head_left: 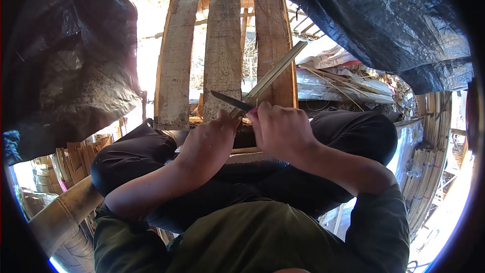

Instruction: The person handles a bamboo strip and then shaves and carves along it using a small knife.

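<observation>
Knife [230,100] sits in the right hand [285,126], which is closed around its handle [253,115], the blade crossing a wooden strip [277,72]. The left hand [209,139] appears curled onto the strip's near end; the far end slants out above the plank table [222,45]. Trimming or shaving the strip looks like the step in hand. The next move likely calls for a firm left grip and a controlled stroke. Whether blade and strip touch is unclear. No container can be made out beside the hands.
</observation>
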Action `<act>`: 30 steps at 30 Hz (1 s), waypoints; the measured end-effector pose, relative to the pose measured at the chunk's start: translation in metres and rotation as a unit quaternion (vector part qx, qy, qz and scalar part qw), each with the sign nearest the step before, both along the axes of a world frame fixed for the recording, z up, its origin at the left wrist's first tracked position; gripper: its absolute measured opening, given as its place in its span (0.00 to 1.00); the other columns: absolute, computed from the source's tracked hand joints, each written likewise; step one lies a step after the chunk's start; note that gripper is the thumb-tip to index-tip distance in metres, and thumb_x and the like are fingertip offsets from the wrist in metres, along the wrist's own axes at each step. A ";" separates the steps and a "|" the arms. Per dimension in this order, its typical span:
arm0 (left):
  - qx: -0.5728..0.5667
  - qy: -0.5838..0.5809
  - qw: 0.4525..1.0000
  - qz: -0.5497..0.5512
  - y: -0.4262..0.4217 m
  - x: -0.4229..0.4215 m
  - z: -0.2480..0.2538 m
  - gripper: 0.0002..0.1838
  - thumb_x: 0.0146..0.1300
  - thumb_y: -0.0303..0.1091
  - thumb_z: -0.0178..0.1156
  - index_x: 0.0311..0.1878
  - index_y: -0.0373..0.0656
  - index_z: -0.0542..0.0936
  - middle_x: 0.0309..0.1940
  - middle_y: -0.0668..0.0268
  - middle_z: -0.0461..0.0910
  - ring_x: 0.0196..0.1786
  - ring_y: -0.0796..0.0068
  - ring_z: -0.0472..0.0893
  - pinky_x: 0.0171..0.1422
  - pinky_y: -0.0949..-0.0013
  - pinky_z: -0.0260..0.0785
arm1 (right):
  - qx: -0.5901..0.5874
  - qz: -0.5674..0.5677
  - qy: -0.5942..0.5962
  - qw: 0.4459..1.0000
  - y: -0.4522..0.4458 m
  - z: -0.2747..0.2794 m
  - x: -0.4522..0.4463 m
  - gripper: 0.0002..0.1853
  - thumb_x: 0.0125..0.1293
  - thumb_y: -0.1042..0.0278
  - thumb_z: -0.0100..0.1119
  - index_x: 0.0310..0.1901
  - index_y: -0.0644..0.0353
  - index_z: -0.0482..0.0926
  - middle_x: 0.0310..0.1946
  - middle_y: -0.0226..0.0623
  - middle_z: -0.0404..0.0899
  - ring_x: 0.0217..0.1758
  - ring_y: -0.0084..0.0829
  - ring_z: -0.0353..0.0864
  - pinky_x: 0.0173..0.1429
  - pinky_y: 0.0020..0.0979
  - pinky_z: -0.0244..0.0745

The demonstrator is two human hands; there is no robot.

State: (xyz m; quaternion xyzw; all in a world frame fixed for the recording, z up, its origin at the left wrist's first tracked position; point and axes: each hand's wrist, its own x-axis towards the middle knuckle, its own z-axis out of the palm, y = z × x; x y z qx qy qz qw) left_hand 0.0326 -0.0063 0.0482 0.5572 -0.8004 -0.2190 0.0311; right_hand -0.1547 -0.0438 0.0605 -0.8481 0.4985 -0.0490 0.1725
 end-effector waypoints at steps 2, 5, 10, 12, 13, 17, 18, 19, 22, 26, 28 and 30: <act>0.032 0.052 0.998 -0.001 0.002 0.003 0.003 0.16 0.76 0.38 0.48 0.37 0.34 0.69 0.15 0.56 0.77 0.20 0.55 0.82 0.21 0.60 0.74 | 0.024 -0.045 0.077 0.996 -0.014 0.002 -0.005 0.20 0.74 0.57 0.48 0.28 0.62 0.75 0.16 0.43 0.78 0.17 0.42 0.82 0.23 0.39 0.79; 0.066 0.117 0.991 0.002 0.005 0.006 -0.002 0.15 0.76 0.36 0.47 0.36 0.32 0.69 0.16 0.50 0.76 0.21 0.49 0.81 0.23 0.55 0.72 | 0.055 -0.048 0.076 0.994 -0.019 0.004 -0.007 0.18 0.75 0.57 0.46 0.31 0.60 0.74 0.16 0.43 0.77 0.17 0.43 0.82 0.25 0.43 0.79; 0.154 0.194 0.968 0.033 -0.001 0.005 0.001 0.11 0.74 0.32 0.49 0.37 0.33 0.69 0.19 0.45 0.74 0.26 0.40 0.79 0.30 0.46 0.67 | 0.058 -0.049 0.034 0.997 -0.015 -0.014 -0.014 0.20 0.75 0.56 0.46 0.30 0.61 0.76 0.16 0.46 0.78 0.20 0.46 0.83 0.26 0.45 0.78; 0.182 0.183 0.965 0.046 -0.003 0.003 0.003 0.12 0.75 0.32 0.48 0.37 0.33 0.70 0.19 0.44 0.75 0.28 0.39 0.79 0.31 0.46 0.68 | 0.053 -0.093 0.014 0.994 -0.019 -0.010 -0.014 0.21 0.75 0.55 0.48 0.29 0.61 0.76 0.17 0.46 0.78 0.20 0.47 0.83 0.27 0.45 0.79; 0.179 0.186 0.965 0.048 -0.004 0.003 0.001 0.14 0.75 0.33 0.48 0.36 0.31 0.70 0.19 0.44 0.75 0.26 0.39 0.79 0.30 0.46 0.69 | 0.109 -0.022 0.020 0.994 -0.017 -0.006 -0.012 0.23 0.76 0.53 0.44 0.31 0.64 0.78 0.21 0.49 0.81 0.27 0.48 0.86 0.34 0.46 0.82; 0.207 0.198 0.955 0.075 -0.006 0.001 0.001 0.15 0.76 0.35 0.46 0.39 0.31 0.73 0.21 0.43 0.77 0.29 0.38 0.79 0.35 0.45 0.70 | 0.118 -0.111 0.053 0.985 -0.028 -0.002 -0.018 0.25 0.76 0.52 0.43 0.30 0.64 0.78 0.22 0.50 0.81 0.26 0.49 0.85 0.34 0.48 0.81; 0.211 0.198 0.954 0.075 -0.005 0.001 0.001 0.15 0.76 0.35 0.46 0.39 0.31 0.73 0.21 0.43 0.77 0.29 0.38 0.79 0.35 0.45 0.70 | 0.122 -0.112 0.054 0.985 -0.027 0.002 -0.018 0.25 0.76 0.52 0.43 0.30 0.64 0.78 0.22 0.50 0.81 0.26 0.49 0.85 0.34 0.48 0.81; 0.210 0.196 0.955 0.074 -0.006 0.001 0.000 0.15 0.76 0.35 0.46 0.39 0.31 0.73 0.22 0.43 0.77 0.29 0.38 0.79 0.35 0.45 0.70 | 0.152 -0.113 0.049 0.981 -0.029 0.005 -0.016 0.25 0.76 0.51 0.43 0.30 0.64 0.78 0.23 0.50 0.81 0.26 0.49 0.85 0.34 0.48 0.81; 0.183 0.196 0.961 0.064 -0.006 0.002 -0.008 0.14 0.76 0.35 0.47 0.39 0.32 0.73 0.23 0.43 0.77 0.30 0.38 0.80 0.35 0.45 0.70 | 0.158 -0.022 0.037 0.986 -0.024 0.000 -0.015 0.27 0.77 0.49 0.41 0.30 0.64 0.78 0.23 0.50 0.81 0.26 0.48 0.85 0.33 0.47 0.81; 0.159 0.199 0.966 0.043 -0.008 0.000 -0.003 0.16 0.76 0.35 0.48 0.36 0.30 0.71 0.18 0.45 0.76 0.23 0.41 0.79 0.28 0.47 0.71 | 0.077 -0.092 0.084 0.989 -0.043 -0.009 -0.036 0.27 0.77 0.49 0.41 0.31 0.64 0.78 0.22 0.49 0.81 0.25 0.48 0.85 0.32 0.46 0.82; 0.158 0.174 0.971 0.041 -0.005 0.000 -0.005 0.13 0.75 0.34 0.49 0.38 0.32 0.71 0.20 0.45 0.76 0.26 0.41 0.79 0.31 0.47 0.71 | 0.159 -0.104 0.097 0.977 -0.040 0.005 -0.023 0.25 0.76 0.51 0.44 0.29 0.63 0.79 0.20 0.47 0.81 0.26 0.47 0.85 0.32 0.45 0.82; 0.152 0.147 0.976 0.045 -0.003 0.000 -0.011 0.11 0.74 0.33 0.50 0.39 0.33 0.71 0.22 0.45 0.77 0.28 0.40 0.80 0.33 0.46 0.70 | 0.124 -0.050 0.066 0.989 -0.025 0.002 -0.020 0.24 0.75 0.52 0.45 0.28 0.62 0.79 0.20 0.47 0.80 0.26 0.46 0.85 0.32 0.44 0.81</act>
